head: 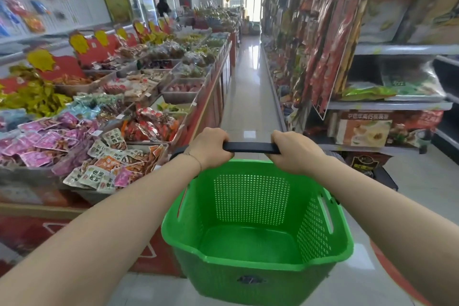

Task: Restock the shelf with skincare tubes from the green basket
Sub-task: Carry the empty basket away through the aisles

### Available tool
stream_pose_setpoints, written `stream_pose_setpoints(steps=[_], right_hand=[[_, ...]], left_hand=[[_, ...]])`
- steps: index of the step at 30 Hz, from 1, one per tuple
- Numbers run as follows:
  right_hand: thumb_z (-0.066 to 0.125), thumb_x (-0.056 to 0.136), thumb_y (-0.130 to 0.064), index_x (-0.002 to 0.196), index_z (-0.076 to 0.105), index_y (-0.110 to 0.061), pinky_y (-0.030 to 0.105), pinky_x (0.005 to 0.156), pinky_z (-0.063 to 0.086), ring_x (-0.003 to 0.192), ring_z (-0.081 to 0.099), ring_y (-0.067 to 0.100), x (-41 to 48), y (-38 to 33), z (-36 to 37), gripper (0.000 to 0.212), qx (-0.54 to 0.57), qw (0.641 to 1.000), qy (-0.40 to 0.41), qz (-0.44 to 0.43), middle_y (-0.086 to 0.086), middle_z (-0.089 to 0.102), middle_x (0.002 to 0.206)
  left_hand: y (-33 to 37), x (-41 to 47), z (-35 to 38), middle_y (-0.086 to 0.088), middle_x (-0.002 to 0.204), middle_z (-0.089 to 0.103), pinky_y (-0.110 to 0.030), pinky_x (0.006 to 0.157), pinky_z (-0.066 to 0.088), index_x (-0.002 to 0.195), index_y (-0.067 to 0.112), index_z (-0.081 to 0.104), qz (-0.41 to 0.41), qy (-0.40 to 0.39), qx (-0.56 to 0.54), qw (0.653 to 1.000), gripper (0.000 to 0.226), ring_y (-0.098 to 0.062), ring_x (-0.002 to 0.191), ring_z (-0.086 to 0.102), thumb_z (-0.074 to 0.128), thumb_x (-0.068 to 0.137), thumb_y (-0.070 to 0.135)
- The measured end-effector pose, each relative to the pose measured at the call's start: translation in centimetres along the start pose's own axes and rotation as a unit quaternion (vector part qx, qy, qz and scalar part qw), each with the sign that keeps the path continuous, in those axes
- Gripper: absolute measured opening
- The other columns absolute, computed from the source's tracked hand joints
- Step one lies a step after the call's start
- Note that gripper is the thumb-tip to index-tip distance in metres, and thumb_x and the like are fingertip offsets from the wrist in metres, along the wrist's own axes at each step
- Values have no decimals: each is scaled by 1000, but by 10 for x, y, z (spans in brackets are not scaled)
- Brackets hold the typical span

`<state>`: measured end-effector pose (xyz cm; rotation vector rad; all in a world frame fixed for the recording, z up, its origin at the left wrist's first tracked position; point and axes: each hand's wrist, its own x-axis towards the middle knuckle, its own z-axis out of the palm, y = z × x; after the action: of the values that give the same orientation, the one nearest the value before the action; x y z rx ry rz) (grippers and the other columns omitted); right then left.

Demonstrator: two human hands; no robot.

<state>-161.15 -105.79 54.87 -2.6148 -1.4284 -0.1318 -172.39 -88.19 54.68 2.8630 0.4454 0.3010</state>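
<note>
While the green basket hangs low in front of us with no tubes visible inside, our left hand and right hand both wrap fingers round its black handle, likely to keep it level. Snack counter left of basket, packaged-goods shelf right of it.

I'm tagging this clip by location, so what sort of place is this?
Most likely a small supermarket: an aisle runs between bins of wrapped snacks and shelves of packaged food, and the left hand and right hand grip the handle of a green basket.
</note>
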Motion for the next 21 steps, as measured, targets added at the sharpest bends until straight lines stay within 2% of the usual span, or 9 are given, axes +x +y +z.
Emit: stream_pose_setpoints(steps=[3,7,12,17,21], right_hand=[[53,91,-34,87,43,-15,33,63,38,75,49,24,49,29,6,22,9,1000,-21,-8,1,48,83],[54,91,-34,88,43,-15,34,65,39,79,51,25,104,59,20,22,13,999,-37,-19,1,47,86],[54,90,-31,92,46,-12,36,67,44,86,57,29,173,91,42,21,15,999,-42,-17,7,57,96],[55,89,-30,91,45,-14,34,66,42,85,57,28,253,120,61,19,11,999,-37,-4,5,56,93],[55,89,-26,88,41,-18,33,65,39,80,49,23,325,142,70,16,16,999,-42,8,1,50,87]], left_hand=[[-9,51,8,4,60,45,-26,59,39,58,22,45,-15,-3,-2,1000,27,-19,64,48,60,80,19],[-27,109,25,4,61,47,-25,58,37,61,20,50,-28,-5,-5,1000,22,-21,66,52,62,79,20],[-55,178,47,5,63,46,-26,60,36,66,17,51,-35,-5,-26,999,18,-22,70,52,63,79,19],[-92,258,67,3,67,48,-26,61,35,70,15,51,-36,9,-53,998,17,-22,71,51,65,77,18],[-125,329,79,-1,70,53,-26,60,34,66,17,47,-33,13,-70,997,21,-22,69,52,65,77,19]])
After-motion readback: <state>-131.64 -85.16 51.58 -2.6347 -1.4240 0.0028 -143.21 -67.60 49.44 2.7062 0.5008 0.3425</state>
